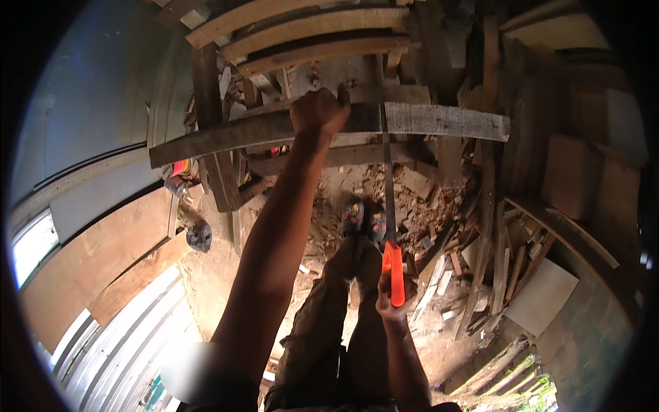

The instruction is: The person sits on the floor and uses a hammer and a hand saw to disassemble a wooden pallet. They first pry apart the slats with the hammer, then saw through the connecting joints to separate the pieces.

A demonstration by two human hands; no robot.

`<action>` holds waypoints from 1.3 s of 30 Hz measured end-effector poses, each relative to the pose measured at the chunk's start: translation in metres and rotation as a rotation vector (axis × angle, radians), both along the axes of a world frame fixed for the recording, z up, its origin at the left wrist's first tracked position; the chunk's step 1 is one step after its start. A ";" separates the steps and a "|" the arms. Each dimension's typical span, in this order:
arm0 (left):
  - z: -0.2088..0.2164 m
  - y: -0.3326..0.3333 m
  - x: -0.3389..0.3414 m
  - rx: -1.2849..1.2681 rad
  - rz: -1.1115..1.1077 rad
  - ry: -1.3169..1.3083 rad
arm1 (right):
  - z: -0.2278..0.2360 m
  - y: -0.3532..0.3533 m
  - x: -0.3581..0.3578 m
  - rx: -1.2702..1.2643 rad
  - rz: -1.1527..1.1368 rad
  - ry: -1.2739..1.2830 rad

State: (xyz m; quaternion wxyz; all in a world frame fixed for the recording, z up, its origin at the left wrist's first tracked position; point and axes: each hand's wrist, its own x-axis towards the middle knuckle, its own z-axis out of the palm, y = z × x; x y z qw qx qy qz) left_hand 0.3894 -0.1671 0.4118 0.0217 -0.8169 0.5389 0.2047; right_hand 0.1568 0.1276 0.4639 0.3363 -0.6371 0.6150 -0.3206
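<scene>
My left hand is closed over a long weathered grey plank that lies crosswise at arm's length, pressing on it. My right hand grips the bright orange handle of a hand saw. The saw's narrow blade runs away from me and crosses the plank just to the right of my left hand. Below the plank I see my legs in dark trousers and my two shoes on rubble.
Several more planks are stacked beyond. Broken bricks and wood scraps cover the ground. Boards lean at the right, a white sheet lies lower right, and corrugated metal and a wooden panel stand at the left.
</scene>
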 end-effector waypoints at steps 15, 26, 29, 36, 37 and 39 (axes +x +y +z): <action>-0.002 0.016 -0.014 -0.009 0.012 -0.039 | 0.024 -0.021 -0.018 0.151 -0.004 -0.146; -0.010 0.019 -0.015 -0.131 0.073 -0.059 | -0.007 -0.049 -0.020 -0.056 0.049 0.016; -0.021 0.022 -0.012 -0.329 0.051 -0.112 | -0.019 -0.046 -0.023 0.018 0.078 0.037; -0.018 0.021 -0.010 -0.304 -0.007 -0.156 | -0.003 -0.051 -0.009 -0.129 0.088 0.073; -0.013 0.020 -0.011 -0.205 0.040 -0.109 | -0.008 -0.038 -0.016 -0.096 0.162 0.112; -0.006 0.019 -0.014 -0.092 0.088 -0.033 | -0.017 -0.006 -0.022 0.100 0.034 -0.100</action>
